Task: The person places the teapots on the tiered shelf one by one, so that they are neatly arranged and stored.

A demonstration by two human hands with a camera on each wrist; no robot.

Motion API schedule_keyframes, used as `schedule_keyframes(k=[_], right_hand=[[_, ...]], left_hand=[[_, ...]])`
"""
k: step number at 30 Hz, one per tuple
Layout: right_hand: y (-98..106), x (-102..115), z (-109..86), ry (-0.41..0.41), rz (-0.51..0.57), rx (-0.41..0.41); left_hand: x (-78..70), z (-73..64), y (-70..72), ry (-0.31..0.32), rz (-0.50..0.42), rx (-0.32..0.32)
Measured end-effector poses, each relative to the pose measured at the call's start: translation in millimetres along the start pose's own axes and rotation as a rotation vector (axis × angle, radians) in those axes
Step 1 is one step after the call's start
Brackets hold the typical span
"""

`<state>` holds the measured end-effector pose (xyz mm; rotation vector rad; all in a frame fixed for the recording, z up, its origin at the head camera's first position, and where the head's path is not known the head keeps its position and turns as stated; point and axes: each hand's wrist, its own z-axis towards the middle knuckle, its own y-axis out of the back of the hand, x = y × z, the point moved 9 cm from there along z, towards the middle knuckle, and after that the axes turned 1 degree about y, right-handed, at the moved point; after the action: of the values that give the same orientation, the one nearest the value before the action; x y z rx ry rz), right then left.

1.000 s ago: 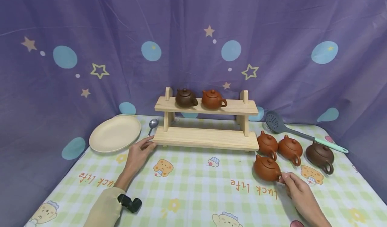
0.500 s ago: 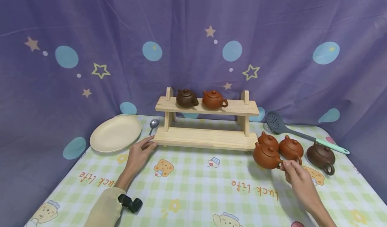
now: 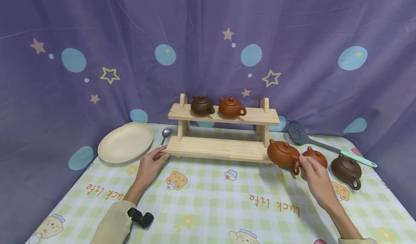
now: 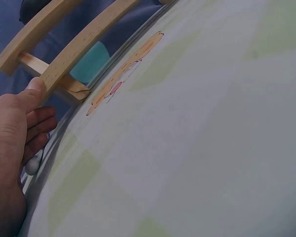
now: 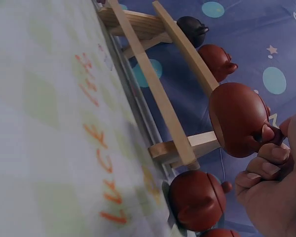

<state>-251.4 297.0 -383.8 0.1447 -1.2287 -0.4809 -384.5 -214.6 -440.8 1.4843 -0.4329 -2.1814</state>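
One teapot [image 3: 281,153], right hand [image 3: 317,180] pinching it, left hand [image 3: 150,168] holding shelf [image 3: 221,148]

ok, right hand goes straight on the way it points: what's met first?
The reddish-brown teapot held by the right hand leads; first in line looks to be the right end of the wooden stand, though depth is unclear and it might pass just in front.
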Motion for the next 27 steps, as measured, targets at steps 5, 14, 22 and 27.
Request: schedule_keyframes(k=[5,14,22,27], right_hand=[[2.5,0.7,8.8,-0.009,0.017,-0.024],[2.7,4.6,29.6,-0.019,0.120,-0.055],[0.1,10.3,50.3,0.001,0.125,-0.068],[-6.1,13.2,64.8,0.004,0.139,-0.054]], left_hand=[[-0.8,-1.0,-5.4,0.000,-0.007,0.012],[4.0,-3.6,-11.4,0.019,-0.018,0.037],[3.5,0.7,-8.3,0.005,-0.015,0.034],[1.6,4.9,-2.2,-0.011,0.018,0.020]])
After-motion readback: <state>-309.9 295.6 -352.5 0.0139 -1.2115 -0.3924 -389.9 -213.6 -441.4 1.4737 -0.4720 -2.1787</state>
